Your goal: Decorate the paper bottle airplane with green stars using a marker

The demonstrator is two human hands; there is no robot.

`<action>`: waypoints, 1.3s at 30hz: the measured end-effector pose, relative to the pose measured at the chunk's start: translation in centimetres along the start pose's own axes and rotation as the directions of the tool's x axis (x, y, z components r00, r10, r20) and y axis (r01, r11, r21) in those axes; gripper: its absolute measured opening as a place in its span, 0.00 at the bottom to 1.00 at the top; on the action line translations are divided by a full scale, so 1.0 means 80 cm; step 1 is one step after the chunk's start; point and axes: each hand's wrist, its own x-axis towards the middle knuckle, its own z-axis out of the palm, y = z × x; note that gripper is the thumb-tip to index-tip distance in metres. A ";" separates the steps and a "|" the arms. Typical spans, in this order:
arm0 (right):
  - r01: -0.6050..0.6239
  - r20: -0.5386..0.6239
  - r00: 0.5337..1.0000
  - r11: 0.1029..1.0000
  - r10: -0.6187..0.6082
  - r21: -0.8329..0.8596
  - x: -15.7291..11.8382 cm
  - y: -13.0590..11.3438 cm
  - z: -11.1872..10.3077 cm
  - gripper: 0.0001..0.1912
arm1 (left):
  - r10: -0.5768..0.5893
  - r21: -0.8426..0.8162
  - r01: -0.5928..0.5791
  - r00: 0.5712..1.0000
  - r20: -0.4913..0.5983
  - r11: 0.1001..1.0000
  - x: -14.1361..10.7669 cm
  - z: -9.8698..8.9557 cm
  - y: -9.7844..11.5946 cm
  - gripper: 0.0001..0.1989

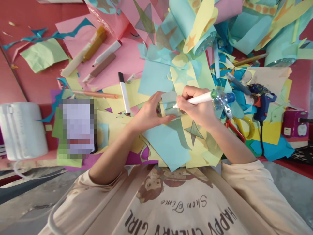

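Note:
My right hand (199, 109) is closed around a white marker (201, 98) with a green end. The marker's tip points left, at the surface of a clear plastic bottle (168, 103). This bottle lies on its side with its blue cap (230, 97) to the right; its middle is hidden behind my right hand. My left hand (151, 112) grips the bottle's left part, thumb on the near side and fingers on the far side. Whether the tip touches the plastic, I cannot tell. Under both hands are sheets of light blue paper (168, 147) and pale yellow paper.
Scissors (246, 127) and a blue glue gun (262, 107) lie at right. Several markers (106, 54) are spread at upper left, near a black-capped marker (124, 93). A phone (78, 127) and white case (23, 130) are at left. Paper-covered bottles (281, 49) stand behind.

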 end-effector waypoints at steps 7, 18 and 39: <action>-0.017 -0.030 0.999 0.999 0.019 0.042 0.002 -0.002 0.000 0.17 | -0.010 0.008 0.010 1.000 0.007 1.000 0.000 0.000 0.000 0.25; -0.055 -0.123 0.990 0.985 0.076 0.162 0.007 0.003 -0.005 0.19 | 0.023 0.080 -0.026 0.999 0.033 0.996 -0.001 -0.001 -0.002 0.23; 0.234 -0.036 0.970 0.965 -0.240 -0.119 -0.040 0.025 -0.012 0.03 | -0.015 0.114 0.012 1.000 0.026 0.993 -0.002 -0.002 -0.004 0.26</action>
